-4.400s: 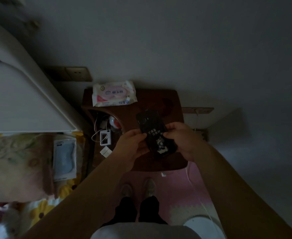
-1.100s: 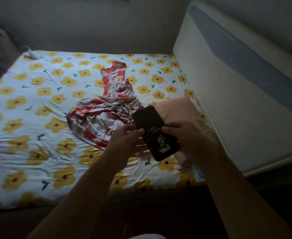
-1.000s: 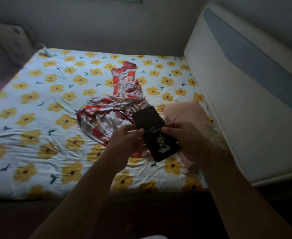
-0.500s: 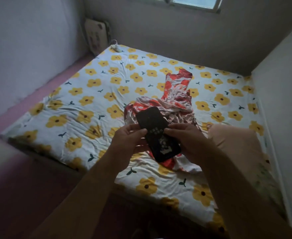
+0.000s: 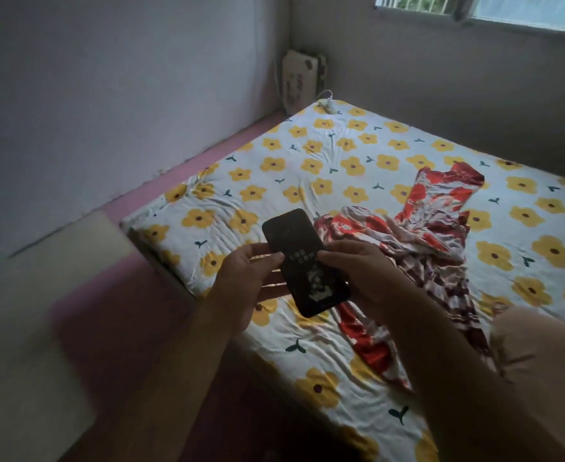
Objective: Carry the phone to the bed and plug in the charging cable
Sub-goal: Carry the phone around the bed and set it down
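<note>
Two hands on it: left hand (image 5: 245, 284) pinches the phone (image 5: 305, 262) by its left edge, right hand (image 5: 361, 274) clamps the right edge, phone tilted above the bed (image 5: 357, 155) near its edge. White cable (image 5: 325, 102) sits well beyond both hands, at the far corner. Suggest: walk round, free one hand for the plug, find the port first.

Dark phone (image 5: 304, 261) held in left hand (image 5: 244, 288) and right hand (image 5: 371, 278), above flowered bed (image 5: 357, 161)
</note>
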A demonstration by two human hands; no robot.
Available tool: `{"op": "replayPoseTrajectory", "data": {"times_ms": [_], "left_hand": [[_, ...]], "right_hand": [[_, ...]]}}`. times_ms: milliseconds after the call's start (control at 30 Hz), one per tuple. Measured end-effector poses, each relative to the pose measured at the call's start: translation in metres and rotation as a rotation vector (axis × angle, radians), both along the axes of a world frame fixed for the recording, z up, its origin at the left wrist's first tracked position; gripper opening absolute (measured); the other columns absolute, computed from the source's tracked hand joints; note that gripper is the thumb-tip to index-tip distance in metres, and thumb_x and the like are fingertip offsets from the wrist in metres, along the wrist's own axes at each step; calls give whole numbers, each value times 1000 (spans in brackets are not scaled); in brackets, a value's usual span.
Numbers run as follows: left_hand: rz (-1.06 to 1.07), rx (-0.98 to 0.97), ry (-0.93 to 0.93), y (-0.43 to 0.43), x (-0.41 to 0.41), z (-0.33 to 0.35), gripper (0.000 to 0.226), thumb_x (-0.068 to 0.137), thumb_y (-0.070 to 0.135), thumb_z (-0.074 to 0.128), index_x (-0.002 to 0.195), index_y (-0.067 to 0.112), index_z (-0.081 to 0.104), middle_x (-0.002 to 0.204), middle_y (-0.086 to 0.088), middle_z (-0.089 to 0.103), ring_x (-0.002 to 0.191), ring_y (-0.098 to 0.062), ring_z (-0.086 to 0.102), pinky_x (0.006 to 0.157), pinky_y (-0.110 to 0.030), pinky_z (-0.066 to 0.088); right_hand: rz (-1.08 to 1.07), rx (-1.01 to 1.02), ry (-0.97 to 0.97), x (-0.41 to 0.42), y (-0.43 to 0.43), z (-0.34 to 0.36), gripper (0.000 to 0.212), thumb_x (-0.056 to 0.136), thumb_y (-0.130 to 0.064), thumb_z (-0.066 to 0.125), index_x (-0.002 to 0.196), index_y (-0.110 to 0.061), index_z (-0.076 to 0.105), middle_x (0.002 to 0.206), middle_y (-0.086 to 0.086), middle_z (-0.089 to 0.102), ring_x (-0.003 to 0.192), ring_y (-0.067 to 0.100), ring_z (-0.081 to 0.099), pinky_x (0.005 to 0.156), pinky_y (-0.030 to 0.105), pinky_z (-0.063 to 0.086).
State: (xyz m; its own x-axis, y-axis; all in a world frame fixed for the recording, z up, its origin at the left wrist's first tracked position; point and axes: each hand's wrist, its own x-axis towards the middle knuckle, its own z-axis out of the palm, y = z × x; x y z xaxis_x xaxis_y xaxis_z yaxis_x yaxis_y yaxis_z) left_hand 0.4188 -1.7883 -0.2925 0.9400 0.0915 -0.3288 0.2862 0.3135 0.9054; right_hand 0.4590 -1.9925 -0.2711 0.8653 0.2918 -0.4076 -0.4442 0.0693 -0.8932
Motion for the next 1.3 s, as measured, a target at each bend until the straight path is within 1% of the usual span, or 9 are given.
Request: {"op": "replayPoseTrajectory", "data": {"times_ms": [167,300,467,633,733,933,1100,1233,1300], "left_hand": [[122,20,10,36,-9,-2,12,97,8,67,109,8,66,90,-11,83,80,-28,81,63,-37,64],[216,3,11,77,-19,-2,18,98,9,66,115,5,65,96,-14,82,82,-28,80,62,-35,62],[311,-10,10,141,-27,-5,24,99,8,64,122,1,63,101,-16,79,81,-26,79,61,-36,62],[366,-24,6,224,-31,-12,29,99,8,64,126,-1,61,102,-16,78,82,-25,78,63,-37,63],[390,-19,-8,274,-32,-14,27,97,9,65,123,0,63,97,-13,79,82,-26,78,68,-40,65],[442,-28,-28,360,-31,-8,16,97,10,66,112,8,69,92,-9,83,78,-24,80,60,-32,61],[508,-52,-24,412,-25,-8,16,96,9,66,112,4,68,91,-9,82,79,-23,80,61,-32,61],[548,-61,-11,449,-13,-12,12,97,7,64,109,5,67,85,-7,82,75,-21,80,59,-31,61],[572,-63,-4,467,-1,-13,15,97,6,64,111,2,66,87,-8,82,76,-21,80,59,-31,61]], "right_hand": [[112,-31,6,10,44,3,14,94,-4,65,105,1,71,115,32,69,107,44,70,84,53,60],[205,-68,1,17,92,8,13,94,-4,64,105,0,71,118,32,68,109,44,68,86,54,58],[294,-110,-8,25,166,8,22,95,-5,64,115,5,66,123,33,65,115,46,65,96,63,53],[349,-137,-21,29,255,7,22,95,-4,64,114,5,67,122,34,65,111,44,67,90,59,56],[385,-120,-32,31,306,8,19,94,-3,64,112,5,67,115,34,67,97,37,71,82,54,59],[432,-113,-48,41,398,14,21,94,-3,64,112,7,67,105,26,68,93,34,70,77,51,59],[494,-93,-66,56,458,15,14,94,-3,65,105,3,71,100,21,70,90,31,72,71,46,60],[536,-101,-61,76,501,8,9,94,-3,65,97,-3,73,92,17,72,76,22,74,53,33,58],[550,-105,-51,91,524,3,10,94,-3,65,97,-4,74,93,17,73,78,23,74,57,34,59]]}}
